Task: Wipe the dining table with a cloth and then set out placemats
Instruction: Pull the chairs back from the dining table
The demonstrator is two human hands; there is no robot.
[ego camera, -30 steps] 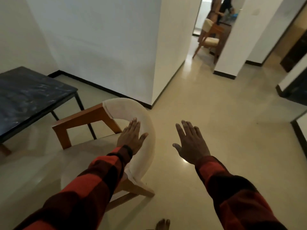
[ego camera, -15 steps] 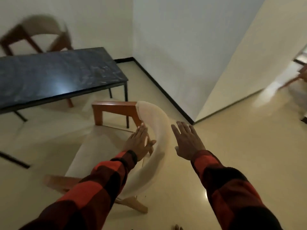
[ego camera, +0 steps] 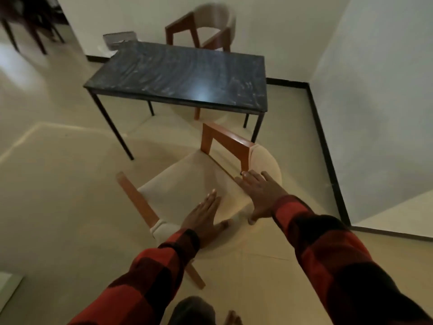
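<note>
The dark dining table (ego camera: 178,76) stands ahead of me, its top streaked and bare. Between me and it is a wooden chair with a cream seat and curved cream backrest (ego camera: 187,186). My left hand (ego camera: 203,218) lies flat with straight fingers over the near part of the backrest. My right hand (ego camera: 260,194) is spread flat over the right side of the backrest, fingertips near the wooden armrest. Both hands hold nothing. No cloth or placemat is in sight.
A second wooden chair (ego camera: 208,29) stands at the table's far side against the wall. A grey object (ego camera: 118,38) sits on the floor by the far left table corner. White walls close in on the right; dark furniture legs (ego camera: 25,24) show top left.
My view has swung left so the table is now straight ahead. My right hand has come over onto the chair's backrest; my left hand has shifted along it.
</note>
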